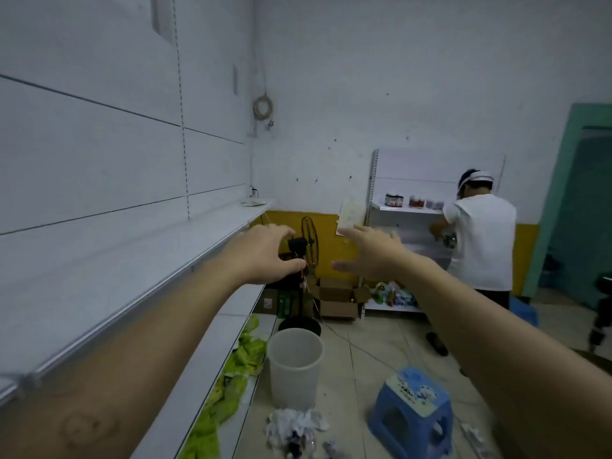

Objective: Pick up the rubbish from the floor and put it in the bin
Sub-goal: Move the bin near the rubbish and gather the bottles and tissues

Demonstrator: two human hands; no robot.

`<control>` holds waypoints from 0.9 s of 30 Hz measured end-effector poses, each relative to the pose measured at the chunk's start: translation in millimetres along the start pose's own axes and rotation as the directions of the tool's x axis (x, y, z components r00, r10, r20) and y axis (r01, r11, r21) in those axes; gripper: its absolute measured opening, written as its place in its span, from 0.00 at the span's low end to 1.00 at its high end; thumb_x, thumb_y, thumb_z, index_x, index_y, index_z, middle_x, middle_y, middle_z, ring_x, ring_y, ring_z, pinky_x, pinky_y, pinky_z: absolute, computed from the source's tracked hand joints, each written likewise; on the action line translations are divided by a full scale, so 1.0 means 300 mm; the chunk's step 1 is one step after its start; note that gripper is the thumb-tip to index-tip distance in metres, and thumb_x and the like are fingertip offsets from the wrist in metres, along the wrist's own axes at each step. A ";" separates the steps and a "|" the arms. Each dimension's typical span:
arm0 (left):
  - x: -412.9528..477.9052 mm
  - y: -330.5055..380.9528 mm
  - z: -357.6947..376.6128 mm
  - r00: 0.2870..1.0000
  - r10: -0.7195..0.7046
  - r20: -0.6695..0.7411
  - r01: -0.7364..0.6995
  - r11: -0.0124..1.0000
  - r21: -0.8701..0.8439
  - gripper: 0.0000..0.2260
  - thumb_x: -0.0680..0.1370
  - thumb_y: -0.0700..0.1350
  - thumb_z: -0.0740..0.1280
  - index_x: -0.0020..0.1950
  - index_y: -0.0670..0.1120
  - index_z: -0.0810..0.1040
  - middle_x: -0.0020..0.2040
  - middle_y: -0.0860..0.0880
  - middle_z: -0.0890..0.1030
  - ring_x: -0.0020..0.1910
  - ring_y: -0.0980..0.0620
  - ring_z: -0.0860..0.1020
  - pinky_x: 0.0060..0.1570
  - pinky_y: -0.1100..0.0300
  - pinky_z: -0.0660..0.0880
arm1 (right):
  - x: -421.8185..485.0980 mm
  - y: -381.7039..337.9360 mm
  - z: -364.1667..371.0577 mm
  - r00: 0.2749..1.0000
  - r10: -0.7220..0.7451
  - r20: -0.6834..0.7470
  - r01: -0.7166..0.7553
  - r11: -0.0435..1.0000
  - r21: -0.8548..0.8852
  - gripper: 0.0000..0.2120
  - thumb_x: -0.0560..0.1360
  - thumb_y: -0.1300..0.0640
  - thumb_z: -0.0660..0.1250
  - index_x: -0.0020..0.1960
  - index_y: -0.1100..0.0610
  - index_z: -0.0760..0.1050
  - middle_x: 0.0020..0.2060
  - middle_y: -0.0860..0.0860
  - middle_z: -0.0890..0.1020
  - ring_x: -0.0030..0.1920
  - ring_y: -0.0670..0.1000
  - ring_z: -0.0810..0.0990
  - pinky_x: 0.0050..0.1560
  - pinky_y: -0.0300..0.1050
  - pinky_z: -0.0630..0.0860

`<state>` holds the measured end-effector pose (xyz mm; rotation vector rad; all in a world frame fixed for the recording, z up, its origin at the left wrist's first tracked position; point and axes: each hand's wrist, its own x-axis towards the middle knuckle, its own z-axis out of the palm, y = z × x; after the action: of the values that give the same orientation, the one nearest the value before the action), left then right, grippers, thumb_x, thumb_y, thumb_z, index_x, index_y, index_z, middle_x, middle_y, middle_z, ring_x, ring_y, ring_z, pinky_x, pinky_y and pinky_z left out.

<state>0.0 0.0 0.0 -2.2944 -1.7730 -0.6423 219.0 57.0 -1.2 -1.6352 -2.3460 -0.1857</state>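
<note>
Rubbish on floor, well below both hands' spread fingers

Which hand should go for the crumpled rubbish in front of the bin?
Probably left. The left hand is on the side of the rubbish and bin; the right hand is above the stool. Both are open and raised.

A blue stool stands near green packets.
</note>
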 end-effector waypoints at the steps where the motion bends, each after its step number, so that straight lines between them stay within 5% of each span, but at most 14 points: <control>1: 0.017 0.018 0.016 1.000 -0.012 0.016 0.012 1.000 0.000 0.32 0.72 0.66 0.64 0.73 0.55 0.64 0.73 0.51 0.69 0.70 0.49 0.68 0.65 0.47 0.69 | -0.001 0.023 0.006 1.000 0.002 -0.001 -0.002 1.000 0.000 0.39 0.69 0.32 0.62 0.75 0.43 0.53 0.77 0.50 0.57 0.75 0.57 0.58 0.72 0.71 0.49; 17: 0.334 0.385 0.385 0.990 -0.064 0.128 0.045 0.988 0.151 0.34 0.72 0.69 0.59 0.73 0.52 0.65 0.71 0.49 0.71 0.70 0.48 0.68 0.67 0.47 0.65 | 0.110 0.672 0.220 0.999 -0.007 0.036 0.004 0.997 0.079 0.40 0.68 0.29 0.61 0.74 0.43 0.53 0.77 0.52 0.55 0.76 0.58 0.54 0.72 0.71 0.47; 27: 0.570 0.325 0.650 0.982 -0.087 0.169 0.062 0.986 0.152 0.35 0.71 0.70 0.59 0.73 0.53 0.66 0.72 0.49 0.70 0.70 0.47 0.68 0.69 0.47 0.66 | 0.342 0.873 0.479 0.996 0.016 0.087 -0.025 0.994 0.108 0.40 0.66 0.28 0.60 0.73 0.40 0.53 0.77 0.51 0.55 0.76 0.58 0.54 0.71 0.72 0.47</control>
<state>171.8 198.9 -87.8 -2.2544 -1.9209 -0.3169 408.6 279.0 -121.5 -1.6448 -2.3559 0.0182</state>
